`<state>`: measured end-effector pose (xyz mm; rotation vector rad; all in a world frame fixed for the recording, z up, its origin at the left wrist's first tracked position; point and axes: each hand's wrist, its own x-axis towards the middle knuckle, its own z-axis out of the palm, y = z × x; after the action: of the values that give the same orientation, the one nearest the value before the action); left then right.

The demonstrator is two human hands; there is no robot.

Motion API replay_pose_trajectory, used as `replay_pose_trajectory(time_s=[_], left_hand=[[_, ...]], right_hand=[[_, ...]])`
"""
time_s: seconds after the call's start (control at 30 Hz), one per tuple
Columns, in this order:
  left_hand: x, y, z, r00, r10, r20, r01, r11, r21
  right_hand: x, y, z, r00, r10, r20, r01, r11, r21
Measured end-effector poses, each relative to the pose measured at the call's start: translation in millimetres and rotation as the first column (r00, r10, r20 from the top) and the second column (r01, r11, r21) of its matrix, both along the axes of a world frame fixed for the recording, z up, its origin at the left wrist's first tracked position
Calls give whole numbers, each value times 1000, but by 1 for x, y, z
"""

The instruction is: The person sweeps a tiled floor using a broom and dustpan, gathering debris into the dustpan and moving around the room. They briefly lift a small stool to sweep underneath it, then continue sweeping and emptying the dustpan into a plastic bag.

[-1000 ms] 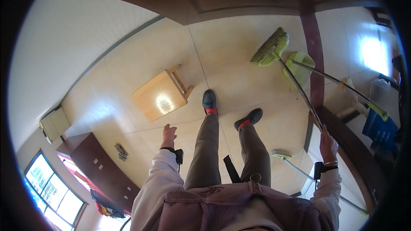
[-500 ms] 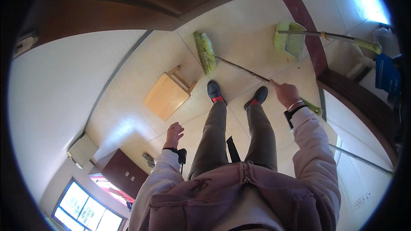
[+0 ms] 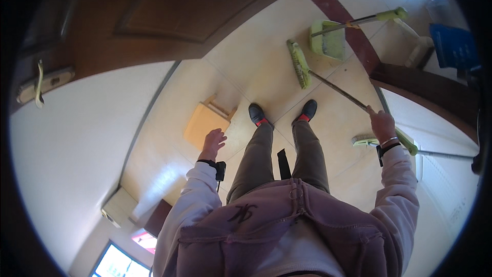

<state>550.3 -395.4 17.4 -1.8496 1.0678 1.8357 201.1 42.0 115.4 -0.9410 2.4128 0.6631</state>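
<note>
On the pale tiled floor [image 3: 256,46], a lime-green plastic dustpan [image 3: 330,43] sits near the head of the long-handled lime-green broom [image 3: 300,66] gripped by the right hand [image 3: 383,124]; the empty, loosely open left hand [image 3: 214,142] hangs near a tan wooden stool [image 3: 202,123].

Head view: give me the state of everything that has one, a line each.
Door, open.
Broom, held, tilted.
Second broom, not held, partly hidden.
Dustpan, set down, not held.
Stool, upright.
Left hand, empty, half open.
Right hand, closed around the broom.
</note>
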Motion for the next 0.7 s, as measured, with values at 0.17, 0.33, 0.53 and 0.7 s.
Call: replay_pose_trajectory(time_s=[0.17, 0.33, 0.53, 0.7], left_hand=[[-115, -10, 18, 902, -389, -187, 349, 912, -214], [-277, 36, 25, 696, -668, -264, 547, 731, -407], [-440, 128, 21, 462, -847, -262, 613, 519, -595], [-507, 169, 35, 405, -881, -245, 514, 441, -736]], right_hand=[[16, 54, 15, 974, -226, -29, 223, 972, -69], [74, 136, 29, 860, -511, 9, 509, 854, -105], [197, 177, 21, 284, -799, 530, 913, 394, 104], [235, 167, 10, 132, -874, 468, 969, 214, 126]])
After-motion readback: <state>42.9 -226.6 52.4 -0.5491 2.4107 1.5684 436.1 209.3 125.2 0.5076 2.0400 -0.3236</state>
